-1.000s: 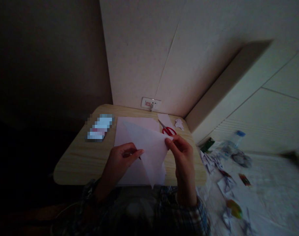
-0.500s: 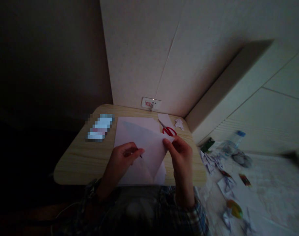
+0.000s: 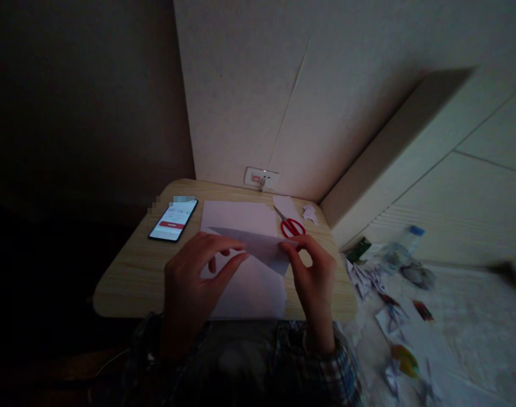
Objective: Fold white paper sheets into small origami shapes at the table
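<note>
A folded sheet of white paper [image 3: 266, 252] is held tilted above a stack of white paper [image 3: 249, 294] on the small table. My right hand [image 3: 312, 271] pinches its right corner between thumb and forefinger. At its near edge, left of the middle, my left hand [image 3: 202, 277] has thumb and forefinger closed on the paper, the other fingers curled behind. Just beyond my right hand lie scissors [image 3: 292, 227] with red handles, partly on a white paper strip [image 3: 284, 204]. A small folded paper piece [image 3: 310, 213] lies to their right.
On the left of the wood-grain table [image 3: 126, 282] lies a lit phone [image 3: 173, 220]. A wall socket [image 3: 261, 178] with a plug sits behind the table. To the right, a pale surface holds a plastic bottle [image 3: 404, 246], folded papers [image 3: 363, 280] and other small items.
The folded sheet has tipped, so it looks narrower. My left hand has risen and turned, bringing its fingertips to the near edge. My right hand keeps its corner with little movement.
</note>
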A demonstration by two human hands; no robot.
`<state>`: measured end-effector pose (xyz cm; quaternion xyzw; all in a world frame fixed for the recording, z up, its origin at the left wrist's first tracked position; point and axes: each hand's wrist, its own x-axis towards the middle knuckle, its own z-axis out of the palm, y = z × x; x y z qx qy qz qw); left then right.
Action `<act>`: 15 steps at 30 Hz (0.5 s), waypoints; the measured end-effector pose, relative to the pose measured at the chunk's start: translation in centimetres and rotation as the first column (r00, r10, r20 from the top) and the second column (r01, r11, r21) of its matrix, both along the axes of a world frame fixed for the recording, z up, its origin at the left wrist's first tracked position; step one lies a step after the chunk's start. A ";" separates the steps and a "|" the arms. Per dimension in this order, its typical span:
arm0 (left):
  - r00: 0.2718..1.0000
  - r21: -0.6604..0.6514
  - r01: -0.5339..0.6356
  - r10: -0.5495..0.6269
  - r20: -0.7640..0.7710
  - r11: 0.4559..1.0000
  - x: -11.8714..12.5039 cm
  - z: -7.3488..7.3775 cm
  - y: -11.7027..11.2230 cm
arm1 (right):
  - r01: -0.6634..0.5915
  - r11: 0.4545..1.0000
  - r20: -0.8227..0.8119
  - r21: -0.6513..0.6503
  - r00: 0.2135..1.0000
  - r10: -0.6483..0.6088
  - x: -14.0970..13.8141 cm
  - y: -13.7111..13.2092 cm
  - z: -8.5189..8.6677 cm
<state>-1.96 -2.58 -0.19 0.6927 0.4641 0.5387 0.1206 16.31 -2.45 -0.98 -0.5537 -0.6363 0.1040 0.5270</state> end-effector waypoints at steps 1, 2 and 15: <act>0.999 0.101 -0.020 0.024 -0.041 0.995 0.0 0.2 0.1 | -0.023 1.000 0.029 0.014 0.999 0.022 -0.1 0.0 0.0; 0.996 0.159 -0.020 0.034 -0.083 0.987 0.1 0.3 0.2 | -0.049 0.998 0.060 0.029 0.997 0.047 -0.1 -0.1 -0.1; 0.981 0.070 0.184 -0.178 -0.081 0.980 1.4 -0.1 1.1 | -0.246 0.968 0.269 0.045 0.937 0.225 -0.4 -0.4 0.1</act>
